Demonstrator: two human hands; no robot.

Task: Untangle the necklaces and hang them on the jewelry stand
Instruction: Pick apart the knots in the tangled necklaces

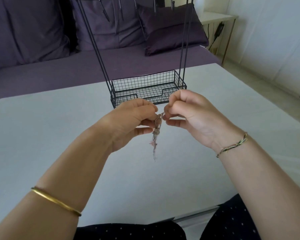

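A tangled clump of thin necklaces [156, 129], rose-gold and silver chains, hangs in the air above the white table [42, 135]. My left hand [130, 122] pinches its upper part from the left. My right hand [187, 115] pinches a strand at the very top from the right. The chains' loose ends dangle down between my wrists. Just behind my hands stands the black wire jewelry stand [149, 87], its basket base on the table and its thin uprights rising out of view; several hooks show at the top edge with nothing on them.
A purple sofa [42, 40] with cushions runs behind the table. A small white side table [218, 17] stands at the back right beside a cable. My lap in dark dotted fabric [128, 231] lies below the table's near edge.
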